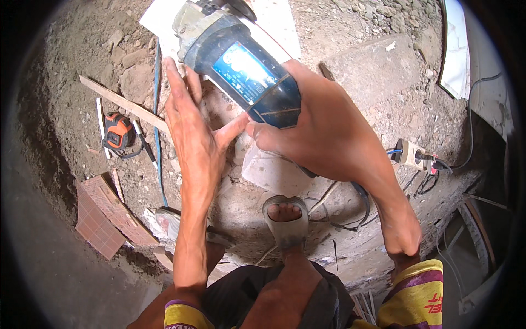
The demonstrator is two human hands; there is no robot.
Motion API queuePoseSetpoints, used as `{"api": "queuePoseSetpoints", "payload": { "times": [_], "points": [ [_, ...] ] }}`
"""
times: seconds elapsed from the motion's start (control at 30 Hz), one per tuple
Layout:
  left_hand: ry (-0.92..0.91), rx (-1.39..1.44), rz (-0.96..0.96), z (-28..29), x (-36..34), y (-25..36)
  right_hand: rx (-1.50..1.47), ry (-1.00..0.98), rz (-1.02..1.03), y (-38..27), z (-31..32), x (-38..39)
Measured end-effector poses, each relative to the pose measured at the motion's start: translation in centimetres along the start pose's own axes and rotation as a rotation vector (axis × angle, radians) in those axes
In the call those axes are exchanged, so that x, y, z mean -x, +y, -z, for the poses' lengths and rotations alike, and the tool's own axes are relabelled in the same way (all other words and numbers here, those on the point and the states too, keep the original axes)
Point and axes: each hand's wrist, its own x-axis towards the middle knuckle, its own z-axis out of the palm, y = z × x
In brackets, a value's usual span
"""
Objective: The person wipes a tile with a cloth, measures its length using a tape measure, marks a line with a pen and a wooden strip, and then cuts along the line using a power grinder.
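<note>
A blue and black angle grinder (244, 71) slants across the upper middle, its metal head at the upper left. My right hand (326, 123) is wrapped round the rear end of its body. Alongside the grinder, my left hand (192, 129) has its fingers stretched and spread, with the thumb reaching to the underside of the tool body. Beneath the grinder lies a white tile (156, 19), mostly covered by the tool. My left fingertips are close to its near edge; whether they touch it I cannot tell. The grinder's disc is largely hidden.
An orange and black tape measure (118, 131) and a marker (145, 145) lie left, near a wooden strip (120, 103). Reddish tiles (101, 222) sit lower left. A white offcut (274, 170) lies by my sandalled foot (286, 216). At right are a power strip (411, 154) and black cord (364, 205).
</note>
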Motion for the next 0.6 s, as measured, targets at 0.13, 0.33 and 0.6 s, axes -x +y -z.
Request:
{"api": "queuePoseSetpoints", "payload": {
  "times": [0.13, 0.33, 0.6],
  "points": [
    [-0.005, 0.040, 0.031, 0.0, -0.1, 0.2, -0.038, -0.055, -0.083, -0.2, 0.2, 0.7],
    [-0.034, 0.081, 0.063, 0.1, -0.1, 0.7, -0.036, -0.050, -0.104, 0.2, 0.3, 1.7],
    [-0.035, 0.056, 0.045, 0.1, -0.1, 0.5, -0.026, -0.063, -0.140, 0.4, 0.6, 2.7]
  ]
}}
